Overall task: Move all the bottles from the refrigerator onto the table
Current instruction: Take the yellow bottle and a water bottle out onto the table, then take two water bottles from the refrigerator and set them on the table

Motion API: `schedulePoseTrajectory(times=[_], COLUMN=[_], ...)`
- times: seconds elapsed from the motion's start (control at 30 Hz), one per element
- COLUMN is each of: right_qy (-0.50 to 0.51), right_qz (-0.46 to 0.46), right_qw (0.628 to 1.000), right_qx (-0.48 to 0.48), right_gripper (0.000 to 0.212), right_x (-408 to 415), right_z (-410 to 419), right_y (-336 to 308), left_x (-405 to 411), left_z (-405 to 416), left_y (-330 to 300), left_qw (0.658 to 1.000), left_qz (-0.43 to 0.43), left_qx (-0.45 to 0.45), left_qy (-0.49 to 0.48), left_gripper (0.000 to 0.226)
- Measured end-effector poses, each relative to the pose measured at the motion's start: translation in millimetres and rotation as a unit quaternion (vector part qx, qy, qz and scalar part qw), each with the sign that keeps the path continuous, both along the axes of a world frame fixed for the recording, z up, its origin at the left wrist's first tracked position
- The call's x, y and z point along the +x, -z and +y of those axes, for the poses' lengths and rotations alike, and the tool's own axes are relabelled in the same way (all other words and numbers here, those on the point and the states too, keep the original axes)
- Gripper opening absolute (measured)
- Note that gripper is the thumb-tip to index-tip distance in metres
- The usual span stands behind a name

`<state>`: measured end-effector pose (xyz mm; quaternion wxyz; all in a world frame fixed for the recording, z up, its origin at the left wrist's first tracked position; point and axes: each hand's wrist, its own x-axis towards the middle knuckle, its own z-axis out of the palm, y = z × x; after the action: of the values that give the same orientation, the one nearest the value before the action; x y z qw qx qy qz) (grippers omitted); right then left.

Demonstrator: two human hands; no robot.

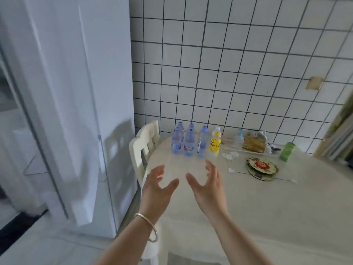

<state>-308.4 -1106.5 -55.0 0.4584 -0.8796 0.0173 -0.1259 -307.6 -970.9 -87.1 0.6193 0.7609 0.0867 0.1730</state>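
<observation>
Both hands, the left hand (156,190) and the right hand (207,188), hover apart with fingers spread, holding nothing, above the near pale counter (267,207). The bottles (191,142) stand clustered at its far left edge, below the tiled wall (229,64). The white refrigerator (76,92) stands left.

Blue-capped clear bottles (188,139), yellow-labelled bottle (215,143), white grid-tiled wall (229,64), green cup (287,151).
</observation>
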Motion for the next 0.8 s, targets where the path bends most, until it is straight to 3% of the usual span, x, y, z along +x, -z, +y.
schedulePoseTrajectory(times=[0.33,0.57,0.8], right_qy=[-0.031,-0.157,-0.293], right_qz=[-0.007,-0.023,-0.036], right_qw=[0.999,0.987,0.955], right_qx=[-0.031,-0.022,-0.017], right_gripper=[0.071,0.067,0.06], right_x=[-134.5,-171.9,-187.6], right_z=[95.1,184.9,279.5], right_y=[-6.4,-24.2,-36.3], left_x=[-138.0,-184.5,-212.2], left_z=[114.5,191.1,285.6], left_y=[-20.6,-36.5,-48.6], left_qw=[1.0,0.995,0.979], left_qz=[0.003,-0.039,-0.061], left_qx=[0.012,0.032,-0.011], left_qy=[-0.004,-0.086,-0.194], left_gripper=[0.041,0.039,0.04])
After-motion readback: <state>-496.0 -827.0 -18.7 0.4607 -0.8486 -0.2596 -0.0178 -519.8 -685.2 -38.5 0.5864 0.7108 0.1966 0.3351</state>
